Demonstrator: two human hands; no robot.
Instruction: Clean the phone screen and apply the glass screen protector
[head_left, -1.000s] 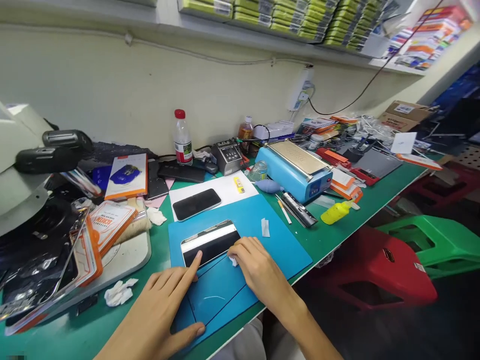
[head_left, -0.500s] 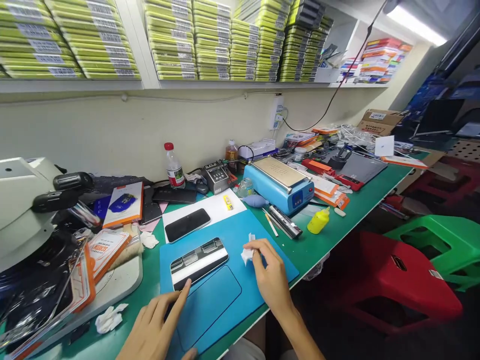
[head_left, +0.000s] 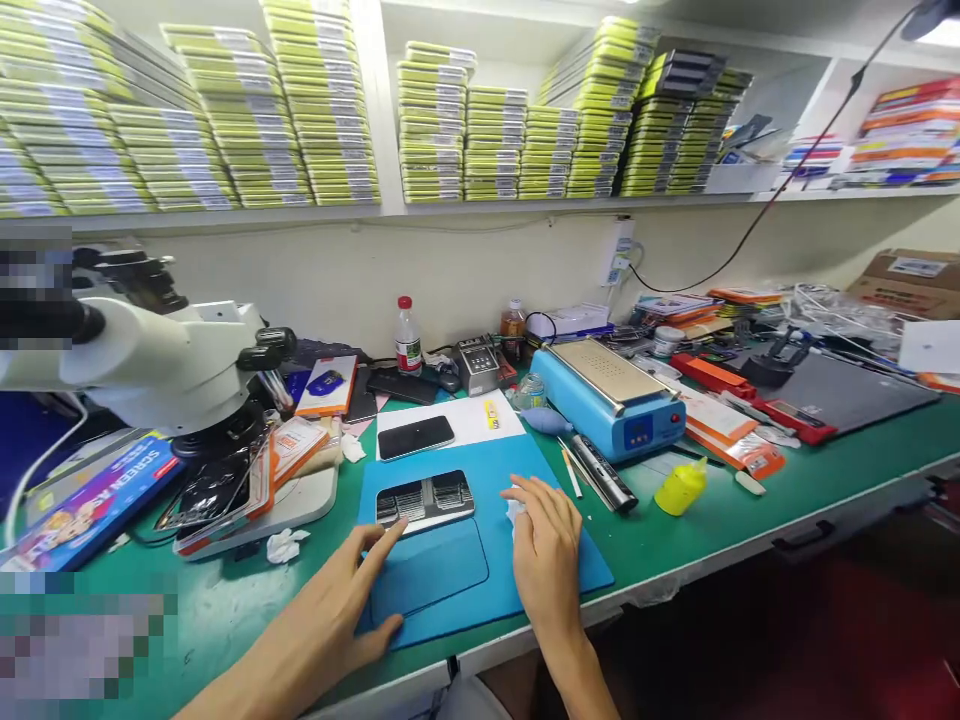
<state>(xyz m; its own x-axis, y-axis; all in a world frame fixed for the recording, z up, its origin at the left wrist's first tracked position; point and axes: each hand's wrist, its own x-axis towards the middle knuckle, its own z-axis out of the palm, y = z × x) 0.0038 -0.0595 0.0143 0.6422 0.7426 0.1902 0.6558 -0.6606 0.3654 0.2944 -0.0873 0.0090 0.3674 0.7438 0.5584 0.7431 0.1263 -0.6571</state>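
While the left grip touches it, the nearer phone lies ahead

Two hands, two phones, one microscope, one yellow squeeze bottle

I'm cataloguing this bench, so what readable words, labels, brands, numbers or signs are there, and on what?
"SCREEN" on the blue box; the letters after it are unclear.
Too small or blurred: print on the green cases, bottle, carton and blue machine.
The nearer phone shows no readable text.
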